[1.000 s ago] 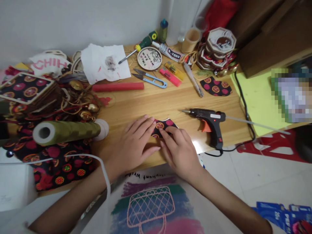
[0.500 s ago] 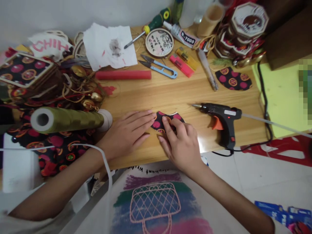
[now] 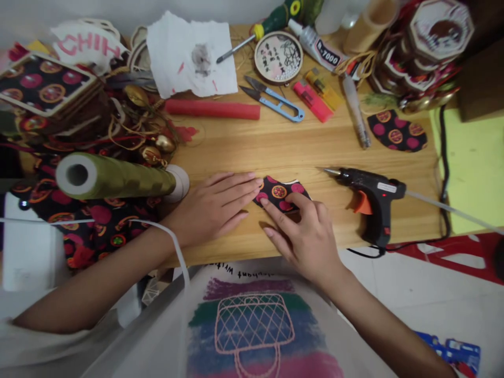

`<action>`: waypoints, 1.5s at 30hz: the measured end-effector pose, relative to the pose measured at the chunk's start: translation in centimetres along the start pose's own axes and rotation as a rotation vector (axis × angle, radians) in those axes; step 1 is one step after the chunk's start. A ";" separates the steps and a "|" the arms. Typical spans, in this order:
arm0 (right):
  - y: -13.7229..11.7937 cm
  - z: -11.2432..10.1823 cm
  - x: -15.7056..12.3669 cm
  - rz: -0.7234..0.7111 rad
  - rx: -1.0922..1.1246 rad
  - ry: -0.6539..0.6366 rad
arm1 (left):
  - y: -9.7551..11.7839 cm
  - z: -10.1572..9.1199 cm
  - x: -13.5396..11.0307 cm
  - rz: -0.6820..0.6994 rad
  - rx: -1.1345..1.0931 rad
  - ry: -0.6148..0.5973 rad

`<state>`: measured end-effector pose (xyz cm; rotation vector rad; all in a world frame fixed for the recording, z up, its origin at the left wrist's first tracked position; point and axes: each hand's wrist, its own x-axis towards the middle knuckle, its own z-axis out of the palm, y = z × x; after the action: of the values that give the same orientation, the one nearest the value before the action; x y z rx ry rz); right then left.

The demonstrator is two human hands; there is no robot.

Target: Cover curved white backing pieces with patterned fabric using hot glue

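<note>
A small piece of black patterned fabric [image 3: 279,191] with pink and orange rounds lies flat on the wooden table near its front edge. A white edge shows along its upper right side. My left hand [image 3: 220,205] rests flat with fingers stretched out, its fingertips touching the fabric's left end. From the right, my right hand [image 3: 303,231] presses its fingertips onto the lower and right part of the fabric, fingers apart. Right of that hand, a black glue gun [image 3: 370,194] with an orange trigger lies on its side, a clear glue stick in its back.
Behind lie blue thread snips [image 3: 279,105], a red stick [image 3: 212,109], lighters [image 3: 314,100], a glue tube [image 3: 318,47] and a marker [image 3: 356,110]. A matching fabric piece [image 3: 397,131] is at right. An olive roll [image 3: 118,176] stands near my left forearm; a white cord [image 3: 157,226] crosses that arm.
The view has shifted slightly. My right index finger has slid down and left on the fabric, uncovering its middle orange round. My left hand stays flat at the left end.
</note>
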<state>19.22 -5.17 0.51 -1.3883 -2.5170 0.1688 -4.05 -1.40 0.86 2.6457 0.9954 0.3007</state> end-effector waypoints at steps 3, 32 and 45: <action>-0.2 0.0 0.2 0.001 -0.036 -0.003 | 0.1 0.0 0.0 -0.024 -0.002 -0.029; -0.6 -0.5 -0.5 0.038 -0.049 0.103 | 3.3 0.1 0.0 0.006 0.275 -0.027; -0.1 0.2 -1.4 0.040 0.029 0.158 | 4.5 1.2 1.7 -0.127 0.198 -0.057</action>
<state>19.74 -6.39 0.10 -1.3851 -2.3509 0.0986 0.29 -3.72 1.43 2.7306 1.2260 0.1019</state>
